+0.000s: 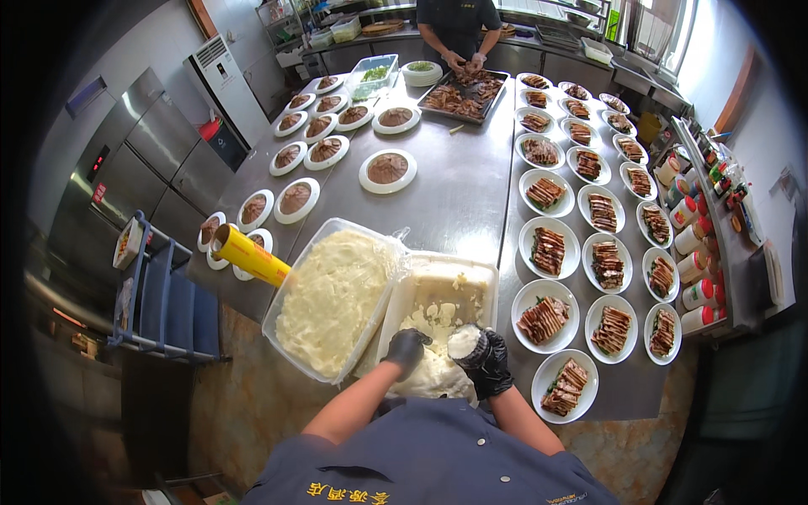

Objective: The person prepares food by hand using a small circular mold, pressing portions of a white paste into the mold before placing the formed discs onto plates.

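Observation:
My right hand [495, 369], in a black glove, grips a small dark ridged cup [475, 357]. White mash [464, 341] fills the cup to its top. Also gloved in black, my left hand [406, 352] hovers with curled fingers over a pale plastic tub [489, 278]; whether the fingers hold anything is hard to see. Loose white crumbs lie on the tub's floor, and a larger mass of mash [435, 379] sits at its near end. Left of it, a second clear tub [270, 328] is full of smooth pale mash [334, 303], with plastic film along one edge.
A yellow film roll [249, 255] juts out left. White plates of sliced meat [546, 315] line the right side; more plates [388, 170] stand at the left and centre. Across the steel table [442, 208], a person [459, 38] handles meat over a dark tray [495, 104].

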`<action>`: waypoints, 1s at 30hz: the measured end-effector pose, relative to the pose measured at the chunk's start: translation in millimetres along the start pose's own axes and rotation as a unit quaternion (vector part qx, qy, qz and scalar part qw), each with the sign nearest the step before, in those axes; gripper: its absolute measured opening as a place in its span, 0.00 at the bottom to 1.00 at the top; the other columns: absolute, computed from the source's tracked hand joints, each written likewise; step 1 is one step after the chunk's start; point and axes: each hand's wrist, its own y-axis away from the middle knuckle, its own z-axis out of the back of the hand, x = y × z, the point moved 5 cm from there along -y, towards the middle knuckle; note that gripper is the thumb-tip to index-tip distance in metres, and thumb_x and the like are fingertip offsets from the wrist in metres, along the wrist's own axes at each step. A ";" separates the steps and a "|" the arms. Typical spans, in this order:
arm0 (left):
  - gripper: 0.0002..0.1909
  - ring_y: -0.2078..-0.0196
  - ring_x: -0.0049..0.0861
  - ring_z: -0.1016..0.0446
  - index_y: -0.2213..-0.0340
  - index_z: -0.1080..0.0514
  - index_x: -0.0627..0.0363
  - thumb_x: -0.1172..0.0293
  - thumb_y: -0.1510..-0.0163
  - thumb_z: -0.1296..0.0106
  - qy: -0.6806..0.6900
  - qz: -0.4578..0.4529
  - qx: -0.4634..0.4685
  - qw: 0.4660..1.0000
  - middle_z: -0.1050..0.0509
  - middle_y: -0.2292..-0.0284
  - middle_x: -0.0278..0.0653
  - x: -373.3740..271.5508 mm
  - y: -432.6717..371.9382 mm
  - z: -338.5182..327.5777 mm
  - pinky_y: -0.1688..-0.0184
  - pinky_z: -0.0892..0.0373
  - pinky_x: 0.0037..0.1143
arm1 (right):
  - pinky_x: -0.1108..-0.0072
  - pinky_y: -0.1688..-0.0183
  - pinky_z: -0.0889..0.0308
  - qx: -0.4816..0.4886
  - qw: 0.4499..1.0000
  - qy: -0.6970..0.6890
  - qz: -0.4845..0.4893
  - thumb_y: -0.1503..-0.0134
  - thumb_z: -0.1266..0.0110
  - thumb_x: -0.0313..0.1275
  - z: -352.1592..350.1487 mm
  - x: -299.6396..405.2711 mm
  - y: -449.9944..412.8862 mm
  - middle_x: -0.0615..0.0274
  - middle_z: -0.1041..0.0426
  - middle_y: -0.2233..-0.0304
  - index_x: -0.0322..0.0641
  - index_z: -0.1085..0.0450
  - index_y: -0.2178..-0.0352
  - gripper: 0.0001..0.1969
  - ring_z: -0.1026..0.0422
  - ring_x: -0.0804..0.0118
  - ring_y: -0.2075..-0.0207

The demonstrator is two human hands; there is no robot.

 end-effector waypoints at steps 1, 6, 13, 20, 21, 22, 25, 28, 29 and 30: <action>0.11 0.60 0.41 0.23 0.65 0.22 0.56 0.73 0.46 0.53 0.011 -0.002 -0.004 1.000 0.22 0.64 0.50 -9.2 0.3 4.6 0.54 0.30 0.30 | 0.61 0.47 0.34 -0.012 1.000 0.010 0.000 0.42 0.58 0.42 15.1 1.6 -3.1 0.53 0.26 0.55 0.38 0.32 0.52 0.22 0.28 0.53 0.53; 0.08 0.74 0.19 0.28 0.65 0.21 0.55 0.73 0.49 0.41 0.202 0.088 -0.079 0.972 0.22 0.74 0.33 4.1 -12.0 11.0 0.67 0.31 0.24 | 0.59 0.46 0.35 -0.006 0.998 0.058 -0.013 0.41 0.62 0.42 13.8 -7.3 -11.4 0.51 0.27 0.54 0.37 0.32 0.52 0.23 0.28 0.51 0.52; 0.14 0.76 0.20 0.28 0.67 0.22 0.58 0.60 0.49 0.39 0.127 0.138 -0.003 0.982 0.23 0.77 0.37 -44.9 -6.8 35.7 0.69 0.31 0.26 | 0.61 0.49 0.32 -0.036 0.999 0.039 -0.009 0.41 0.59 0.38 15.8 -9.2 -8.8 0.52 0.25 0.59 0.34 0.31 0.56 0.20 0.26 0.53 0.56; 0.22 0.64 0.21 0.25 0.46 0.31 0.54 0.71 0.43 0.50 0.133 0.099 0.088 0.982 0.21 0.67 0.37 1.1 -4.3 -5.1 0.58 0.31 0.21 | 0.57 0.46 0.34 -0.042 0.995 0.093 -0.019 0.43 0.58 0.47 28.8 -6.1 -4.7 0.53 0.27 0.52 0.39 0.33 0.50 0.26 0.29 0.51 0.50; 0.23 0.64 0.19 0.26 0.47 0.29 0.54 0.76 0.46 0.48 0.221 0.107 0.068 0.967 0.22 0.67 0.37 4.9 -4.4 -6.1 0.59 0.31 0.20 | 0.58 0.46 0.34 -0.073 0.991 0.114 -0.009 0.43 0.57 0.47 20.0 -4.6 -0.2 0.53 0.28 0.51 0.40 0.34 0.49 0.27 0.30 0.52 0.49; 0.22 0.65 0.18 0.26 0.49 0.28 0.55 0.77 0.47 0.47 0.252 0.087 0.058 0.962 0.21 0.67 0.37 -8.5 -4.1 -1.3 0.60 0.31 0.20 | 0.58 0.45 0.35 0.027 0.993 0.117 -0.002 0.42 0.57 0.47 33.3 3.3 -8.2 0.54 0.28 0.51 0.40 0.35 0.48 0.27 0.30 0.52 0.48; 0.17 0.65 0.17 0.27 0.55 0.25 0.60 0.78 0.48 0.45 0.385 0.038 0.020 0.922 0.21 0.66 0.37 -11.2 -12.6 13.6 0.60 0.30 0.21 | 0.65 0.46 0.34 -0.015 0.995 0.092 -0.018 0.37 0.59 0.46 -0.4 0.2 -7.1 0.56 0.28 0.52 0.38 0.37 0.46 0.25 0.29 0.58 0.50; 0.13 0.68 0.15 0.27 0.59 0.24 0.64 0.78 0.48 0.44 0.324 0.027 -0.029 0.945 0.21 0.67 0.35 -40.7 -18.5 37.8 0.64 0.30 0.20 | 0.64 0.48 0.34 -0.025 0.986 0.164 0.017 0.36 0.58 0.48 -17.2 10.0 -12.8 0.60 0.27 0.54 0.41 0.35 0.48 0.25 0.28 0.62 0.52; 0.11 0.67 0.18 0.25 0.61 0.23 0.65 0.75 0.46 0.44 0.355 0.096 -0.004 0.930 0.20 0.68 0.36 -37.8 -20.6 34.0 0.61 0.28 0.21 | 0.64 0.48 0.34 -0.030 0.986 0.161 0.019 0.36 0.58 0.48 -15.1 12.9 -14.1 0.60 0.27 0.54 0.41 0.35 0.48 0.25 0.28 0.62 0.52; 0.13 0.62 0.20 0.25 0.57 0.25 0.65 0.73 0.44 0.45 0.331 0.040 -0.018 0.943 0.21 0.63 0.38 -39.8 -22.3 37.4 0.57 0.29 0.22 | 0.66 0.49 0.33 -0.030 0.984 0.177 0.019 0.36 0.58 0.48 -17.0 12.6 -16.3 0.61 0.27 0.56 0.41 0.35 0.49 0.24 0.28 0.63 0.54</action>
